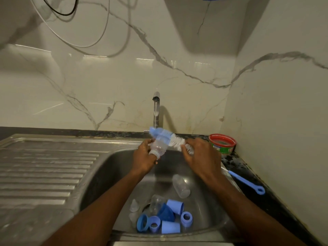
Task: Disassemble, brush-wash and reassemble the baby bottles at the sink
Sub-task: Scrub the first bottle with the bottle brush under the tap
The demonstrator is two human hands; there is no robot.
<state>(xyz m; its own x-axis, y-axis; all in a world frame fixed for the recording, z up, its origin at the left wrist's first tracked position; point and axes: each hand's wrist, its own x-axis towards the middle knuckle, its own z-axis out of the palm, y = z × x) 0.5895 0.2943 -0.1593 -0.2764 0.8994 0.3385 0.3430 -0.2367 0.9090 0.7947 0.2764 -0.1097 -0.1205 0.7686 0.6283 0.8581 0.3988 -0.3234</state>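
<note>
blue caps and collars lie nearest in the sink. above them, the left hand grips a clear bottle while the right hand holds a bottle brush, seemingly scrubbing its outside. next, likely a rinse under the running tap.

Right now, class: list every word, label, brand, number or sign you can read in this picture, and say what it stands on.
No text can be read.
Round tub with red rim, on the counter right of the sink: it has a green and white printed label, too blurred to read.
Bottles, caps and brushes: no markings visible.
</note>
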